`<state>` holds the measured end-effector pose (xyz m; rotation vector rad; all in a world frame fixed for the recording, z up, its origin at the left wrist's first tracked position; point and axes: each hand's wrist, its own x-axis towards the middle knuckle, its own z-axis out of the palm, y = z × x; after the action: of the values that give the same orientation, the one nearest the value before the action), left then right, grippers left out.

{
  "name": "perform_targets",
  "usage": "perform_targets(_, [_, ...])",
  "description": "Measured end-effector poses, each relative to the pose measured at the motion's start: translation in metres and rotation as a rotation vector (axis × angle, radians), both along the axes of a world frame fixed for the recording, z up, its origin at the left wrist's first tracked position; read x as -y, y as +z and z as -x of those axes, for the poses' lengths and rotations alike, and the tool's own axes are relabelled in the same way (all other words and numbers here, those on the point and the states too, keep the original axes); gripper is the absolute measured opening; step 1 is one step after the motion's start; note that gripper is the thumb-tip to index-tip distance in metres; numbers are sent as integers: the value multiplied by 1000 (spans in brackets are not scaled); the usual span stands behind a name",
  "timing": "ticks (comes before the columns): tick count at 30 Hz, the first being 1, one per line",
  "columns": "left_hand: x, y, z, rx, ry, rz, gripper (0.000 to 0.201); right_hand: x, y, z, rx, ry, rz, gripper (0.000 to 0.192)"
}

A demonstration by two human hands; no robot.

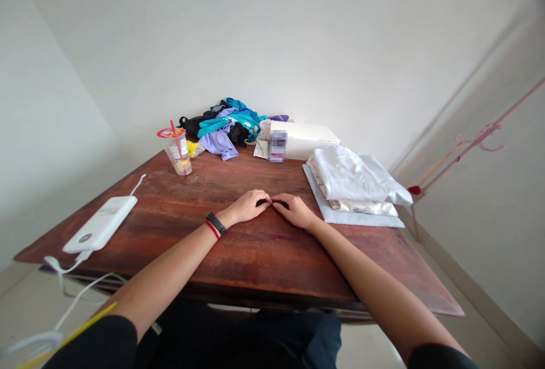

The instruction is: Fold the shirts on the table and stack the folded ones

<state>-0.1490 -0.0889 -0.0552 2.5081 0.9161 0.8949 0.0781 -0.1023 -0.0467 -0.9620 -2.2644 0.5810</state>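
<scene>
Your left hand (pixel 247 206) and right hand (pixel 296 210) meet at the middle of the dark red wooden worktop (pixel 238 255), fingers curled closed on a small black thing (pixel 272 203) pinched between them; what it is, you cannot tell.

table (pixel 238 255) red-brown | power bank (pixel 101 225) white | folded clothes (pixel 355 179) white | box (pixel 304 137) white

Both hands (pixel 248 206) (pixel 295 210) fingertip to fingertip
</scene>
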Motion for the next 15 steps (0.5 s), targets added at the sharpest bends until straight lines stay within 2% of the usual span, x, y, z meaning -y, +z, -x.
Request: perform_targets(15, [6,10,2,-23,-6,34,15,2,7,-2,45,34,-6,26])
